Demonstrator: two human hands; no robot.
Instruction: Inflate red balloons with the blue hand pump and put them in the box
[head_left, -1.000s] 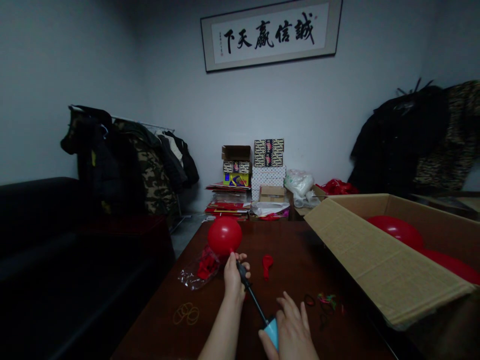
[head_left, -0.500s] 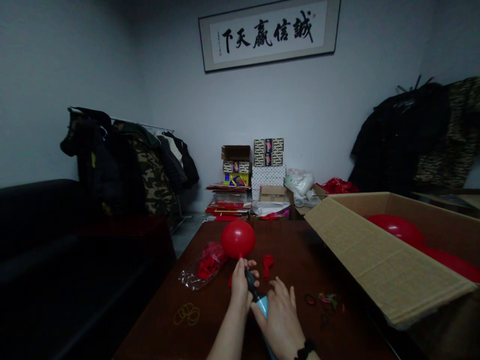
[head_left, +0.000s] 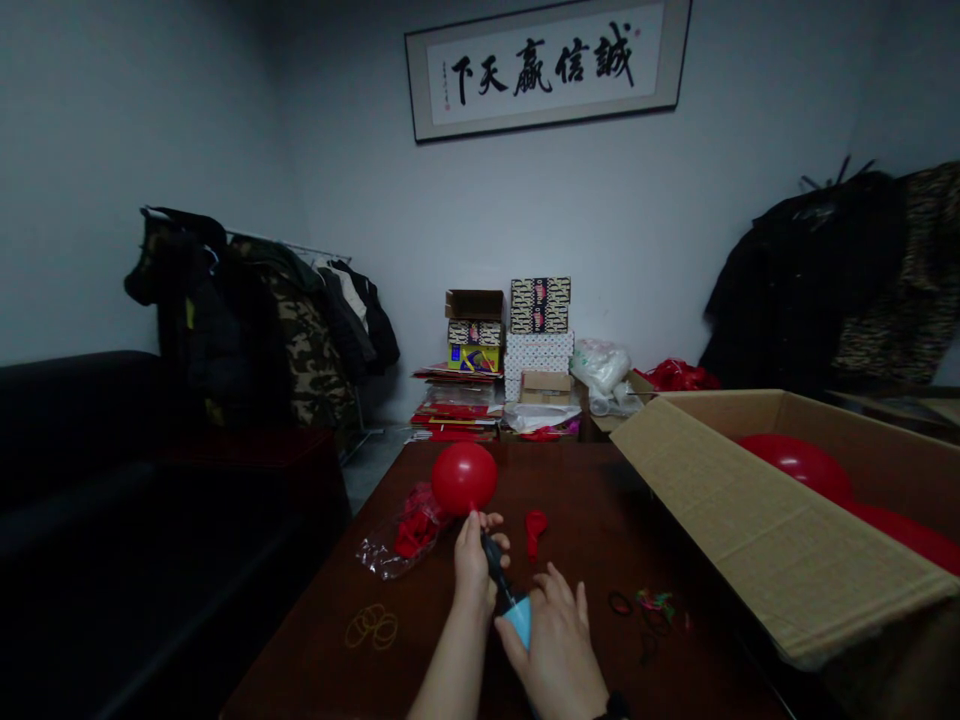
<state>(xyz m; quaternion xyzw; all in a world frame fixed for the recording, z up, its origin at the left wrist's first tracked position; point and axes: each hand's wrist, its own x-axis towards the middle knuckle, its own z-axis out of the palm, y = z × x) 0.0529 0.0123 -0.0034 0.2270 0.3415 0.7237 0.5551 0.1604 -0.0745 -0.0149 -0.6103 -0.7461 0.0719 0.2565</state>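
Note:
A partly inflated red balloon point(head_left: 463, 479) sits on the nozzle of a hand balloon pump point(head_left: 519, 621) with a black front end and a light-blue body. My left hand point(head_left: 474, 565) is closed around the balloon's neck and the black nozzle end. My right hand point(head_left: 553, 630) has its thumb and palm around the blue body, its fingers stretched out along the far side. A thin rod shows between the black and blue parts. A flat red balloon point(head_left: 535, 533) lies on the table just beyond my right hand.
Left on the brown table point(head_left: 427, 640) are a clear bag of red balloons point(head_left: 412, 525) and yellow rubber bands point(head_left: 371, 627). Small coloured bands point(head_left: 655, 602) lie at the right. An open cardboard box point(head_left: 750, 510) with inflated red balloons point(head_left: 799, 462) stands at the right edge.
The inflated balloon and my left hand have shifted slightly left. My right hand and the blue pump body have drawn apart from the black end, baring more rod.

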